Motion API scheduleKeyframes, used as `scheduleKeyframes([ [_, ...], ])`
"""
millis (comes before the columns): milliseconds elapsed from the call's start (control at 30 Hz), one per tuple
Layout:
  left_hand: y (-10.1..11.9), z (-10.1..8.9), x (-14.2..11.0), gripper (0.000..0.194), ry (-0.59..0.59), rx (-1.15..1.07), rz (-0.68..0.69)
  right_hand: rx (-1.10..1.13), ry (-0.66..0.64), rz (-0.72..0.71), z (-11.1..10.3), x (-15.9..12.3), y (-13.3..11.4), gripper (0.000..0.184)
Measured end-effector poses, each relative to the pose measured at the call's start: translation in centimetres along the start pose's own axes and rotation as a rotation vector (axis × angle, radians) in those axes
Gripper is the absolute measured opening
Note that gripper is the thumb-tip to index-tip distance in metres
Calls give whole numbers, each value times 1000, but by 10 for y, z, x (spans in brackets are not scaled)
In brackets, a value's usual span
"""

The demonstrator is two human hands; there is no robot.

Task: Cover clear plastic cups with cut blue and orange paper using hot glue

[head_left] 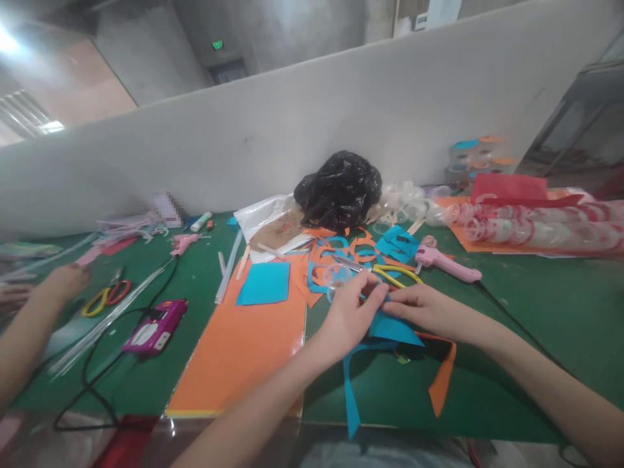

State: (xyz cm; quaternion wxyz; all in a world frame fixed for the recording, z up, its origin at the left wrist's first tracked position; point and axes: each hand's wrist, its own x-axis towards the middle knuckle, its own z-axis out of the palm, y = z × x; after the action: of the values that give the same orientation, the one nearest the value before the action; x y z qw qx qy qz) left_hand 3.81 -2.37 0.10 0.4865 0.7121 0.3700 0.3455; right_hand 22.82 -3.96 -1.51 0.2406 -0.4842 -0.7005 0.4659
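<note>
"Pinching what?"
"Blue craft paper (396,329): its pointed corner hangs nearest, slanting right; above, left hand (350,311) and right hand (431,311) both pinch its upper part"
"Beyond?"
"Yellow-handled scissors (378,268), just past the left hand, blades pointing left"

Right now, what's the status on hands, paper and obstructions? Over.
Left hand, right hand both holding blue paper. Scissors lying just beyond the hands, possibly in the way. Orange strip on near side.
</note>
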Motion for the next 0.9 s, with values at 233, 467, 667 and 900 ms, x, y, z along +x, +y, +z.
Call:
scheduleKeyframes([
  [233,8,-1,-9,29,128,25,88,-7,-22,-3,-4,-6,-7,63],
  [467,-8,4,-13,28,40,202,165,-67,-4,32,-8,-10,2,66],
  [667,-2,1,-15,28,153,185,269,-25,-49,6,-14,-18,-1,61],
  [900,10,-1,-13,34,307,19,213,-29,1,-98,-17,-22,-7,56],
])
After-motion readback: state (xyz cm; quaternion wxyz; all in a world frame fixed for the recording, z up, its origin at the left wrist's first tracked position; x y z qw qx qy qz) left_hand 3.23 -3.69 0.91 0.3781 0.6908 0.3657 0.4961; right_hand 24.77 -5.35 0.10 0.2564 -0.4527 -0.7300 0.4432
